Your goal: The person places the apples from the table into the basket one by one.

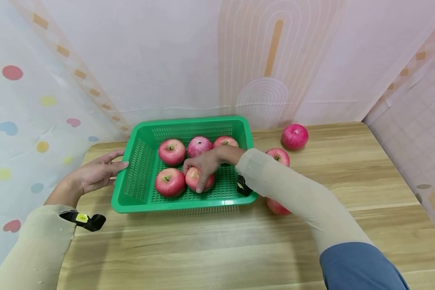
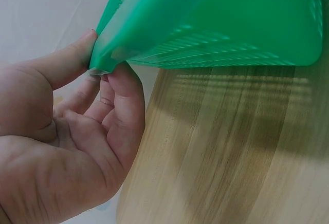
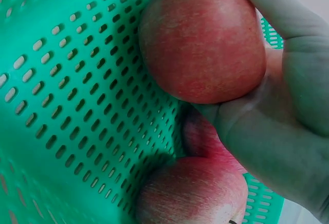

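Note:
A green plastic basket (image 1: 141, 207) with slotted walls stands on the wooden table. My left hand (image 1: 98, 173) pinches its left rim, thumb on top and fingers beneath, as the left wrist view shows at the basket rim (image 2: 118, 44). Inside the basket, my right hand (image 1: 206, 163) grips a red apple (image 1: 199, 183) at the front, fingers curled round it; the same apple (image 3: 205, 44) fills the top of the right wrist view. Beside it lies another apple (image 1: 170, 182). Behind are an apple (image 1: 172, 152), a darker apple (image 1: 198, 146) and one partly hidden apple (image 1: 225, 141).
Right of the basket, a deep pink apple (image 1: 295, 136) rests near the table's back edge. Two more apples, one at the back (image 1: 278, 156) and one in front (image 1: 277, 206), are partly covered by my right sleeve (image 1: 293, 191). A patterned wall covering (image 1: 174, 60) rises behind the table (image 1: 188, 249).

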Available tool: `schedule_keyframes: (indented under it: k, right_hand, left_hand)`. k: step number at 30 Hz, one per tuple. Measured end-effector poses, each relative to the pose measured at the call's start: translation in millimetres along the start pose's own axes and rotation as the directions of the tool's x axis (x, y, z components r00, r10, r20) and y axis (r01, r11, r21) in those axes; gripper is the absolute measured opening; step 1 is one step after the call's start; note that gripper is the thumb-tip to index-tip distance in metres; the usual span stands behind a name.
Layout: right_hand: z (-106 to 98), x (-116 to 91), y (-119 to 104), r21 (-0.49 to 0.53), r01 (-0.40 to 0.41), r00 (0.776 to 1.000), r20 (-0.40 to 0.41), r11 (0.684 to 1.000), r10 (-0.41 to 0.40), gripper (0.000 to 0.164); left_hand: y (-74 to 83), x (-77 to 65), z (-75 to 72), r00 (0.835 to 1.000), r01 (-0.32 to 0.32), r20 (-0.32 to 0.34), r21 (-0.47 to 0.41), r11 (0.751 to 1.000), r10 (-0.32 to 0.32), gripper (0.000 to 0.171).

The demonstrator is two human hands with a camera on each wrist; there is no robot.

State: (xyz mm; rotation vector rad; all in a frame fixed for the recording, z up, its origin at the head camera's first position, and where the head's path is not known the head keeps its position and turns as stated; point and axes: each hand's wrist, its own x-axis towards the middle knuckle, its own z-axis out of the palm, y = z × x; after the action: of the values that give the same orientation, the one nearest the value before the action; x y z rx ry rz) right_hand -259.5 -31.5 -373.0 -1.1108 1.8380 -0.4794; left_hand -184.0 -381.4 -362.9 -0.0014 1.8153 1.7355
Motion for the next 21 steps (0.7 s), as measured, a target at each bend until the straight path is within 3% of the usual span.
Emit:
schedule_keyframes:
  k: [16,21]
  right_hand:
    - [-0.6,-1.8,-5.2,-0.049,-0.013,1.000,-0.017,0.999,0.012,0.064]
    - [-3.0,-4.5,-8.0,-0.069,-0.018,1.000,-0.023,0.997,0.017,0.071]
  left_hand:
    - [0.3,0.1,0.7,1.000,-0.001,-0.002,0.003,1.000,0.001,0.035]
    - [-0.1,0.0,0.3,1.000,-0.005,0.007,-0.006,1.000,0.005,0.034]
